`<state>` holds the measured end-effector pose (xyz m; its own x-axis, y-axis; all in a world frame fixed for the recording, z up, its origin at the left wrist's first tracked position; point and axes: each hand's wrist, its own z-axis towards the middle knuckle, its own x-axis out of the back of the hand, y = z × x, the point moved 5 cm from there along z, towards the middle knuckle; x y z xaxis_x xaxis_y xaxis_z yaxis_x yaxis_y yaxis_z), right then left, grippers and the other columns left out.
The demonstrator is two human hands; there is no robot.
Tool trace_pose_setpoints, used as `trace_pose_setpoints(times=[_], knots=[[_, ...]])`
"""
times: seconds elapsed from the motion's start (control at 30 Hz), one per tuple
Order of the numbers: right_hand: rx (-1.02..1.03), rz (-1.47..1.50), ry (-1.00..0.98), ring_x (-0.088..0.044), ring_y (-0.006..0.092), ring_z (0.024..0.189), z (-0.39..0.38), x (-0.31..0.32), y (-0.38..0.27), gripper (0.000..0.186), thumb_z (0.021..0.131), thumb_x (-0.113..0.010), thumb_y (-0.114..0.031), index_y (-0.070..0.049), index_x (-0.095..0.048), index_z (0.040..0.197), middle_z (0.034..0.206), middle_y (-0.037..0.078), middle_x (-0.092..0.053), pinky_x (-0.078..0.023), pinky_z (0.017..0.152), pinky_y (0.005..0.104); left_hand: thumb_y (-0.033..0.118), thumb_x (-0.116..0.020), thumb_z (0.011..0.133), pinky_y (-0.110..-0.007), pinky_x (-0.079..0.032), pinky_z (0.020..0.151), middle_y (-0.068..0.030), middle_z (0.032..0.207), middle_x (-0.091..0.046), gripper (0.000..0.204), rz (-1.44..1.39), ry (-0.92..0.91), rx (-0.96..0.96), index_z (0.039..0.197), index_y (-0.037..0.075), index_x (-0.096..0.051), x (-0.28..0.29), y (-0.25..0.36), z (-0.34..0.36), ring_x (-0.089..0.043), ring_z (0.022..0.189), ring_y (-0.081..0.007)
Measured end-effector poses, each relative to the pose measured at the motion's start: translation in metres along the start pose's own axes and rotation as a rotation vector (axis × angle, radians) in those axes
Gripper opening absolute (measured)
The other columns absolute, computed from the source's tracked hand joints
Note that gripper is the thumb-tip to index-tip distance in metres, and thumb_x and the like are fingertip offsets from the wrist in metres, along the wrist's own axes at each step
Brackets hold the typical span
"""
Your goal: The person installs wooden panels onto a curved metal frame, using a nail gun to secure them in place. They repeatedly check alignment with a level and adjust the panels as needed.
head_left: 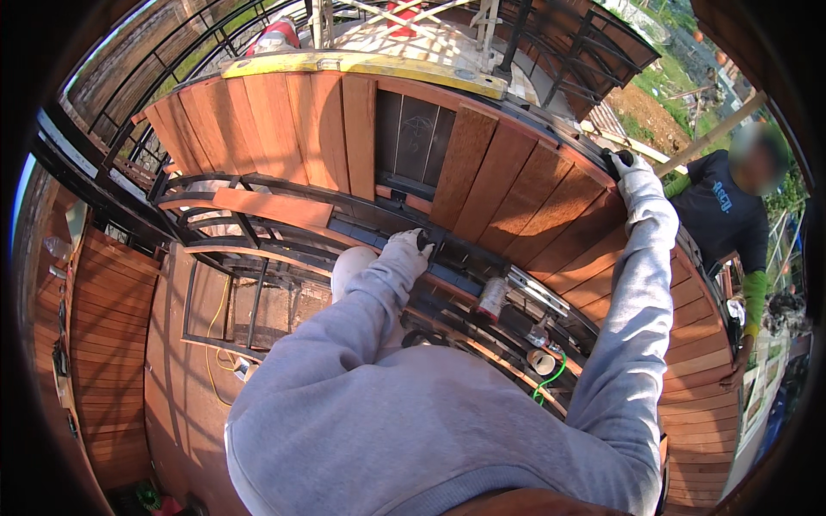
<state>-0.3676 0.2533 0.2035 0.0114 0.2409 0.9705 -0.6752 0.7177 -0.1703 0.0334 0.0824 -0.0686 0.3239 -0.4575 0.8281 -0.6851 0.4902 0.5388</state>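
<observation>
While my left hand, partly curled, rests at the black frame, my right hand curls at the top of the plank wall; I cannot tell whether either grips anything. A can is near the left hand. A yellow level lies along the wall. A co-worker stands beyond the right hand.

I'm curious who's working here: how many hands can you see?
3: the person's left hand below the upright planks, right hand at their upper edge, and a co-worker's hand at far right. Others may be hidden.
</observation>
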Motion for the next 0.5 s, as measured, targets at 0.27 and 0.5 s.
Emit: trace_pose_setpoints(times=[0.27, 0.5], knots=[[0.009, 0.002, -0.016, -0.062, 0.0387, 0.118, 0.035, -0.022, 0.027, 0.056, 0.095, -0.056, -0.056, -0.012, -0.066, 0.129, 0.122, 0.022, -0.068, -0.047, 0.101, 0.0431, 0.04, -0.062, 0.094, -0.047, -0.027, 0.12, -0.019, 0.147, -0.049, 0.058, 0.218, -0.122, -0.348, 0.141, 0.009, -0.051, -0.035, 0.019, -0.122, -0.041, 0.141, -0.035], [0.115, 0.19, -0.161, -0.065, 0.0243, 0.11, 0.082, -0.042, 0.09, 0.042, 0.101, -0.058, -0.037, -0.008, -0.065, 0.131, 0.118, 0.013, -0.071, -0.048, 0.097, 0.0351, 0.042, -0.06, 0.095, -0.044, -0.05, 0.097, -0.0132, 0.117, -0.07, 0.041, 0.002, -0.549, -0.168, 0.125, 0.014, -0.064, -0.078, -0.025, -0.141, -0.064, 0.114, -0.0332]])
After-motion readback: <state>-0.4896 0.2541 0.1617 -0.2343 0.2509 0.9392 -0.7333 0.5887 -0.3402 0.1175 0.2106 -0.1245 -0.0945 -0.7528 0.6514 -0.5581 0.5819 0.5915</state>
